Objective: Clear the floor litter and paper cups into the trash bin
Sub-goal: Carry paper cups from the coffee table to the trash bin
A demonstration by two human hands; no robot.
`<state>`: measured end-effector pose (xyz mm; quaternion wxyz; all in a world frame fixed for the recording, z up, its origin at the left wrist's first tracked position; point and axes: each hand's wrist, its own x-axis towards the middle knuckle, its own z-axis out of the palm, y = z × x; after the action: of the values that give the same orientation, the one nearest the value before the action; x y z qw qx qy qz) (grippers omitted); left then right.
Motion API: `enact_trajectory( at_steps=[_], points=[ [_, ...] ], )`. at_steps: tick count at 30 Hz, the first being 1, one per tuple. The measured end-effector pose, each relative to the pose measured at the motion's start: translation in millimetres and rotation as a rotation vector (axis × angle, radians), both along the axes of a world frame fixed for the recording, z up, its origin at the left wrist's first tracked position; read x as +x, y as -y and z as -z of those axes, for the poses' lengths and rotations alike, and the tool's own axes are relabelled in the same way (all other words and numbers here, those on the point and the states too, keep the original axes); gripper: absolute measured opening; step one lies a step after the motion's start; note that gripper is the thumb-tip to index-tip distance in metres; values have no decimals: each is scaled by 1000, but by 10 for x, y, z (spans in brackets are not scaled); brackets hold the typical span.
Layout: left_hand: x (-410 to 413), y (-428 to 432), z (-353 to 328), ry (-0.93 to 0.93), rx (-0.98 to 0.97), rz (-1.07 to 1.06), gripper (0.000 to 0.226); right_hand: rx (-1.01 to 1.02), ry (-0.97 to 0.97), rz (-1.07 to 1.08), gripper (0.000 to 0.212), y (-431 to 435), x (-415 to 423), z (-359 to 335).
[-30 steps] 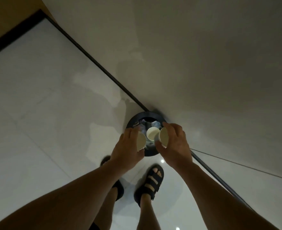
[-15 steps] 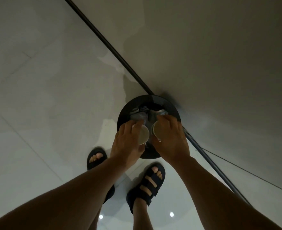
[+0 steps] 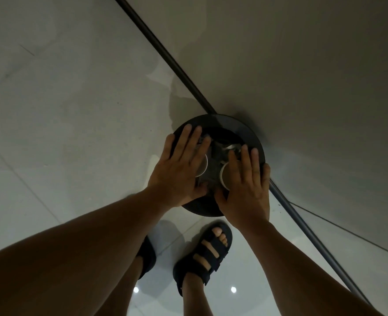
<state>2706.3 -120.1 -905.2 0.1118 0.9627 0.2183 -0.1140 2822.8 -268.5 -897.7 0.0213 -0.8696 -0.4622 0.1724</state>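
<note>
Now the black trash bin (image 3: 245, 131) looms nearer, and the left hand (image 3: 179, 172) and right hand (image 3: 245, 188), each curled round a cup half a second ago, lie flat over its mouth, fingers straight, gripping nothing. Likely the drop is done: the white paper cups (image 3: 203, 166) sit inside among grey litter (image 3: 214, 161), only pale rims showing.

Single head view, looking steeply down, close above trash bin (image 3: 245, 126).

Black trash bin (image 3: 235, 126), white paper cups (image 3: 203, 166); pale grey glossy tiled floor (image 3: 74, 110), black skirting strip (image 3: 165, 56), beige-grey wall (image 3: 302, 65), dark navy strapped sandals (image 3: 189, 269)
</note>
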Motion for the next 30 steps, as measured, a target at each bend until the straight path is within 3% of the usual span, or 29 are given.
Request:
enact_trajectory(
  at_steps=[7,15,23,30],
  points=[
    [0,-7,-74,8,-46,12,104,-9,-23,3,91,8,21,-8],
    [-112,-75,-901,-73,-103,-27,106,0,-161,42,107,111,-62,-788],
    [-104,-76,-2543,-70,-110,-19,99,-109,-138,72,102,229,-186,-2329],
    [145,-172,-4063,-30,-141,54,96,-97,-119,225,95,355,-262,-3796]
  ],
)
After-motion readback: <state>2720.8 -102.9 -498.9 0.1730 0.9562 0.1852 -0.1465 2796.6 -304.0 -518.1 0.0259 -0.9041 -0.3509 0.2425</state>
